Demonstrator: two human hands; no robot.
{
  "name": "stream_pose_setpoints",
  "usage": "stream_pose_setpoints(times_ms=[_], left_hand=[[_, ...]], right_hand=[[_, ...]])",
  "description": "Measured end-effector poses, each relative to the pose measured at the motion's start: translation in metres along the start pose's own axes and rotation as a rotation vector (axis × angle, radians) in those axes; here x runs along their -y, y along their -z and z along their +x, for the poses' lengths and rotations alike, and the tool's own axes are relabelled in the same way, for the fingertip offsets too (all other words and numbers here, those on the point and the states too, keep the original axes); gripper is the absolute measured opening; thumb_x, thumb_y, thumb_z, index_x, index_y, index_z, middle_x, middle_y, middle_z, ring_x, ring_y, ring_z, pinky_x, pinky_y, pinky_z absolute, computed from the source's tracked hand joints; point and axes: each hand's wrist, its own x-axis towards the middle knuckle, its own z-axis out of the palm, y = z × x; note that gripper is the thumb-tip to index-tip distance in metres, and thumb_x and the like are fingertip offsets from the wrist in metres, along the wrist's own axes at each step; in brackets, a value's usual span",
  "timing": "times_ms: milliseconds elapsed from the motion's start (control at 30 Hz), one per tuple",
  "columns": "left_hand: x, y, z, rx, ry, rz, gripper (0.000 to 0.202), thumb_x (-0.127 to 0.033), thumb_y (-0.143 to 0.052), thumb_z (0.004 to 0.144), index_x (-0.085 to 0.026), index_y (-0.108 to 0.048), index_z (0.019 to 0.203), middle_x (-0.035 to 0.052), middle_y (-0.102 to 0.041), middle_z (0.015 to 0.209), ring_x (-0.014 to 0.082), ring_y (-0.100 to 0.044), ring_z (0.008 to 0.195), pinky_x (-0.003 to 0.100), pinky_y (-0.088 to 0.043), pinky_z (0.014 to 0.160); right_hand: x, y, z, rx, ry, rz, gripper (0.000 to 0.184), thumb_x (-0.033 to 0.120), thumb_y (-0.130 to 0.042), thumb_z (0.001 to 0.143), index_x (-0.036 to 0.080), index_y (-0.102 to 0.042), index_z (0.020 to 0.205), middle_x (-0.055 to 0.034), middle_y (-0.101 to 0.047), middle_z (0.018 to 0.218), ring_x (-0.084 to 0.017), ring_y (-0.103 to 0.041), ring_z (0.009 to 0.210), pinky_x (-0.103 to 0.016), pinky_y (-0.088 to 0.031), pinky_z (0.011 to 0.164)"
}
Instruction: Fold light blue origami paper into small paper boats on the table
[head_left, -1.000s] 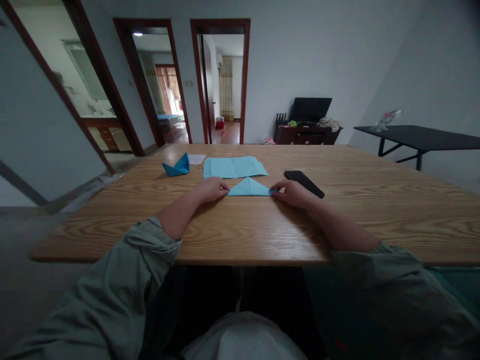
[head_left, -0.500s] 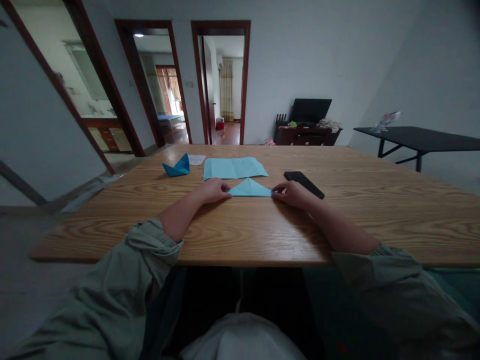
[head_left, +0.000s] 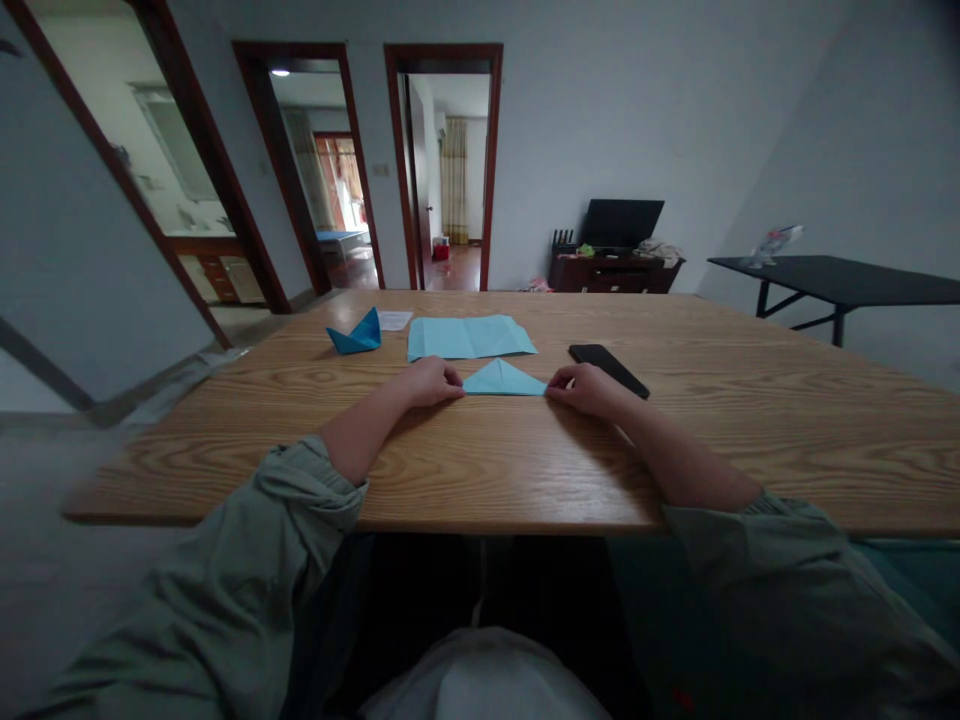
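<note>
Pale blue folded paper triangle [head_left: 502,379] sits at the centre of my head view, flat on the wooden table [head_left: 525,470]. Its long edge runs left to right on the side nearest me, and its apex points away. The left hand [head_left: 431,382] and right hand [head_left: 589,391] lie at opposite ends of that edge, neither clearly nearer, each reaching one corner. The left fingers [head_left: 452,376] are curled and meet the left corner. The right fingers [head_left: 559,378] close in narrowly on the right corner, with only a small gap showing. From here I cannot tell whether either hand pinches the paper or only rests against it.

Just beyond the triangle lies a flat pale blue sheet [head_left: 471,337], with a darker blue paper boat [head_left: 354,333] and a small white paper slip [head_left: 394,320] off to its left. A black smartphone [head_left: 609,370] lies just beyond the right hand, angled across the tabletop. Grey-green rolled sleeves [head_left: 300,490] cover my forearms up to the table edge. Farther off to the right stands a black table [head_left: 840,266].
</note>
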Motion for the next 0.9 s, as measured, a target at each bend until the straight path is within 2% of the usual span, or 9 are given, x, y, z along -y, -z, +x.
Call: stream_pose_setpoints(times_ms=[233,333,467,533,600,700,800,900], left_hand=[[-0.005,0.006,-0.002,-0.020,-0.052,0.102,0.028,-0.044,-0.062,0.072,-0.022,-0.074,0.083,0.0033,-0.069,0.077,0.0173,-0.060,0.070,0.025,-0.039,0.059],[-0.012,0.010,-0.005,-0.016,-0.085,0.212,0.028,-0.044,-0.058,0.076,-0.022,-0.074,0.083,0.0053,-0.069,0.078,0.0190,-0.060,0.071,0.027,-0.040,0.062],[-0.031,0.008,-0.016,-0.020,-0.135,0.478,0.036,-0.043,-0.049,0.081,-0.016,-0.073,0.084,0.0140,-0.068,0.088,0.0264,-0.061,0.085,0.033,-0.042,0.074],[-0.040,0.002,-0.023,0.022,-0.164,0.508,0.044,-0.046,-0.043,0.084,-0.012,-0.070,0.092,0.0184,-0.066,0.098,0.0299,-0.060,0.095,0.037,-0.041,0.083],[-0.045,-0.006,-0.027,0.082,-0.222,0.443,0.053,-0.049,-0.036,0.087,-0.010,-0.062,0.113,0.0198,-0.059,0.119,0.0303,-0.053,0.112,0.037,-0.038,0.093],[-0.043,-0.018,-0.026,0.166,-0.217,0.356,0.069,-0.055,-0.030,0.088,-0.008,-0.037,0.137,0.0179,-0.031,0.145,0.0283,-0.028,0.134,0.036,-0.025,0.106],[-0.037,-0.024,-0.021,0.200,-0.169,0.322,0.079,-0.063,-0.027,0.086,-0.008,-0.025,0.143,0.0161,-0.017,0.150,0.0287,-0.013,0.139,0.038,-0.016,0.110],[-0.036,-0.024,-0.019,0.185,-0.167,0.323,0.082,-0.066,-0.024,0.084,-0.009,-0.023,0.144,0.0158,-0.014,0.151,0.0284,-0.012,0.139,0.038,-0.015,0.110]], right_hand=[[-0.001,0.005,-0.003,0.028,0.060,-0.014,0.022,0.040,-0.061,0.074,0.024,-0.072,0.085,-0.0029,-0.071,0.083,-0.016,-0.061,0.067,-0.026,-0.046,0.060],[0.000,0.008,-0.003,0.027,0.082,-0.068,0.022,0.040,-0.061,0.075,0.024,-0.073,0.084,-0.0040,-0.071,0.084,-0.019,-0.062,0.070,-0.028,-0.047,0.064],[0.007,0.007,-0.004,0.009,0.175,-0.127,0.023,0.039,-0.058,0.078,0.024,-0.074,0.085,-0.0043,-0.071,0.094,-0.021,-0.064,0.082,-0.029,-0.047,0.075],[0.011,0.004,-0.005,0.027,0.223,-0.138,0.025,0.040,-0.056,0.080,0.025,-0.073,0.089,-0.0043,-0.070,0.101,-0.023,-0.064,0.091,-0.031,-0.046,0.083],[0.016,-0.001,-0.007,0.057,0.247,-0.149,0.035,0.047,-0.053,0.081,0.025,-0.070,0.102,-0.0053,-0.065,0.114,-0.026,-0.060,0.103,-0.034,-0.043,0.092],[0.020,-0.013,-0.010,0.108,0.270,-0.167,0.060,0.058,-0.046,0.083,0.022,-0.053,0.129,-0.0098,-0.046,0.138,-0.029,-0.044,0.125,-0.040,-0.033,0.104],[0.023,-0.025,-0.012,0.116,0.282,-0.213,0.075,0.064,-0.037,0.084,0.016,-0.035,0.142,-0.0142,-0.029,0.147,-0.030,-0.025,0.136,-0.046,-0.021,0.110],[0.026,-0.032,-0.013,0.110,0.302,-0.245,0.078,0.066,-0.031,0.085,0.015,-0.029,0.144,-0.0145,-0.025,0.148,-0.030,-0.019,0.137,-0.047,-0.017,0.111]])
